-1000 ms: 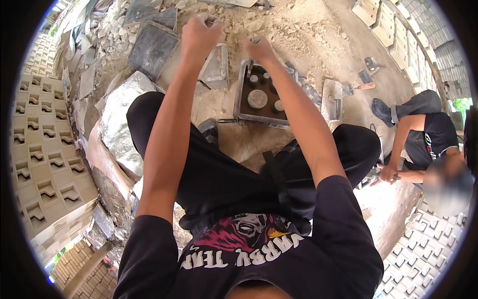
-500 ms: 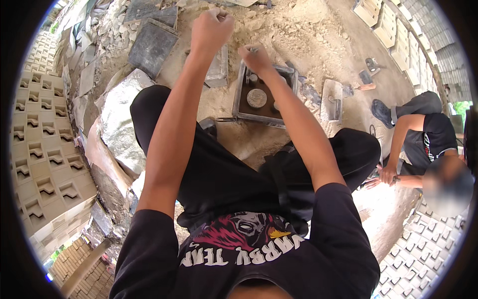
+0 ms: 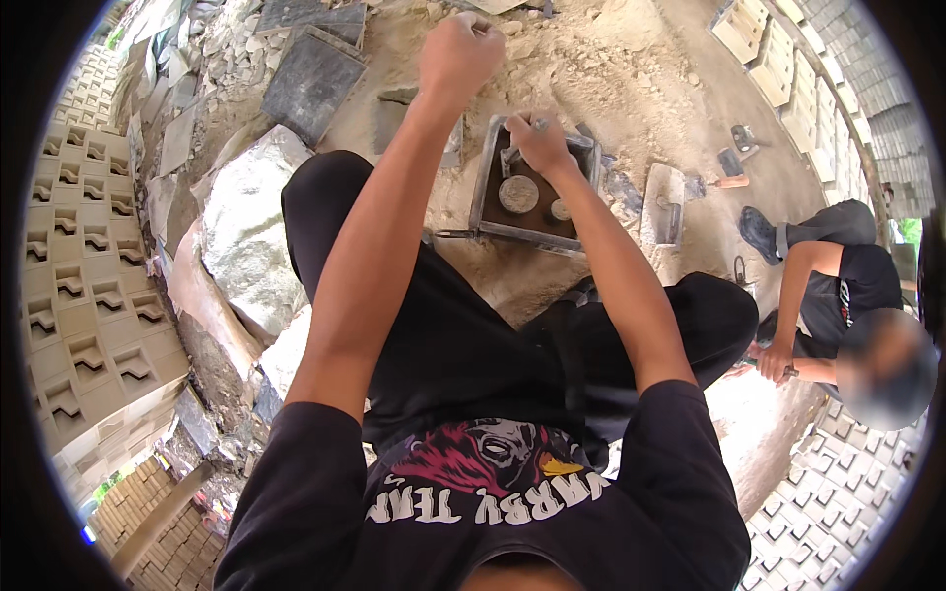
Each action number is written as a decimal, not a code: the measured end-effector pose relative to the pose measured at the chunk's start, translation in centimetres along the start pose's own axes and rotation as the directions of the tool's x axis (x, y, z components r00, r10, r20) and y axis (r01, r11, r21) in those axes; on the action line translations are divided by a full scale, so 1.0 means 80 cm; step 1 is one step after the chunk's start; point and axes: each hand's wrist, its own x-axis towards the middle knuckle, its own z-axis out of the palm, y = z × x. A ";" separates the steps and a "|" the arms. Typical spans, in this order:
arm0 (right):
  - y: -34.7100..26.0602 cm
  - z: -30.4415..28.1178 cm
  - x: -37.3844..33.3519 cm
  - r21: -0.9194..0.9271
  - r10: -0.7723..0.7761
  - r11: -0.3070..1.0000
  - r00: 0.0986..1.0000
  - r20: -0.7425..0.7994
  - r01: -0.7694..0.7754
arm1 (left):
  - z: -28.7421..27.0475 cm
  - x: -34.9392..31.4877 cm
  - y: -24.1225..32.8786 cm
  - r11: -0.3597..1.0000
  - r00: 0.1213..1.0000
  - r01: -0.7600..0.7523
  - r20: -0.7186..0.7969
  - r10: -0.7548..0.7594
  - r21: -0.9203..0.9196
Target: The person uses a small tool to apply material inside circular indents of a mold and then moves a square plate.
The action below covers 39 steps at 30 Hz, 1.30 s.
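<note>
A square, dark-rimmed frame (image 3: 522, 236) filled with brown sand lies on the ground ahead of my knees. Pale round discs show in it, the largest one (image 3: 517, 194) near the middle. Over the frame's far part, my right hand (image 3: 542, 146) is closed around a small grey tool; one end sticks out above the fist and a thin part points down toward the discs. The tool's exact kind is unclear. My left hand (image 3: 461, 59) is held beyond the frame's far left corner, its fingers curled together; whatever they may pinch is hidden.
Dark slabs (image 3: 313, 87) lie far left beside rubble. A pale tray (image 3: 662, 205) and a brush-like tool with an orange handle (image 3: 729, 182) lie right of the frame. A co-worker (image 3: 823, 276) sits at the right. Stacked pale blocks (image 3: 94, 266) stand left.
My right hand has come nearer and to the right, from the frame's far left corner to over its inside. My left hand has shifted right. The view has moved slightly.
</note>
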 end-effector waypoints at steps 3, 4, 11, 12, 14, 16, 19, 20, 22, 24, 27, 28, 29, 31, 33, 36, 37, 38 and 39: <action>-0.016 -0.033 0.032 0.022 0.193 0.981 0.981 0.016 -0.193 | 0.008 0.002 -0.002 0.999 1.000 0.006 0.026 -0.005 -0.041; -0.025 -0.037 0.036 0.114 0.165 0.979 0.985 0.047 -0.170 | 0.009 0.007 -0.020 1.000 1.000 0.000 0.017 0.000 0.001; -0.110 -0.131 0.020 0.521 0.073 0.852 0.996 -0.044 -0.040 | 0.066 -0.013 -0.107 0.992 0.956 -0.057 0.294 0.020 0.117; -0.109 -0.146 0.014 0.562 0.020 0.827 0.999 -0.033 0.002 | 0.080 -0.019 -0.114 0.984 0.919 -0.094 0.394 0.028 0.149; -0.113 -0.157 -0.006 0.518 0.002 0.856 1.000 -0.021 0.009 | 0.106 -0.040 -0.124 0.961 0.856 -0.162 0.517 0.023 0.226; -0.109 -0.158 -0.024 0.512 -0.029 0.859 1.000 0.002 0.024 | 0.122 -0.053 -0.143 0.923 0.819 -0.187 0.572 -0.042 0.337; -0.099 -0.157 -0.041 0.526 0.030 0.850 0.999 0.034 -0.043 | 0.145 -0.062 -0.168 0.879 0.759 -0.168 0.628 -0.174 0.446; -0.091 -0.157 -0.042 0.531 0.062 0.845 0.998 0.032 -0.069 | 0.149 -0.066 -0.176 0.869 0.746 -0.144 0.629 -0.219 0.474; -0.072 -0.156 -0.042 0.544 0.123 0.830 0.992 0.037 -0.123 | 0.155 -0.068 -0.186 0.877 0.741 -0.068 0.613 -0.275 0.476; -0.063 -0.158 -0.047 0.541 0.070 0.836 0.996 0.057 -0.090 | 0.159 -0.066 -0.193 0.909 0.758 0.038 0.581 -0.298 0.416; -0.051 -0.150 -0.057 0.473 0.073 0.877 0.997 0.040 -0.083 | 0.164 -0.068 -0.196 0.925 0.763 0.093 0.570 -0.304 0.370; -0.049 -0.143 -0.058 0.441 0.072 0.893 0.996 0.046 -0.085 | 0.167 -0.069 -0.202 0.925 0.775 0.084 0.559 -0.294 0.370; -0.046 -0.136 -0.059 0.409 0.070 0.909 0.996 0.052 -0.085 | 0.169 -0.071 -0.207 0.926 0.787 0.075 0.548 -0.284 0.371; -0.042 -0.131 -0.060 0.343 0.066 0.934 0.992 0.107 -0.099 | 0.173 -0.074 -0.210 0.921 0.788 0.102 0.535 -0.306 0.377; -0.022 -0.125 -0.061 0.310 0.056 0.947 0.992 0.114 -0.089 | 0.180 -0.075 -0.203 0.906 0.761 0.174 0.531 -0.372 0.386; -0.003 -0.124 -0.062 0.249 0.141 0.953 0.981 0.136 -0.171 | 0.181 -0.072 -0.191 0.898 0.722 0.206 0.559 -0.407 0.388; 0.004 -0.117 -0.061 0.262 0.156 0.947 0.980 0.126 -0.185 | 0.174 -0.076 -0.197 0.910 0.823 0.112 0.476 -0.310 0.399; 0.009 -0.112 -0.062 0.266 0.177 0.943 0.978 0.110 -0.200 | 0.176 -0.086 -0.210 0.912 0.899 0.017 0.393 -0.193 0.410; 0.010 -0.101 -0.063 0.368 0.273 0.895 0.962 -0.005 -0.252 | 0.180 -0.094 -0.222 0.899 0.949 -0.075 0.307 -0.068 0.431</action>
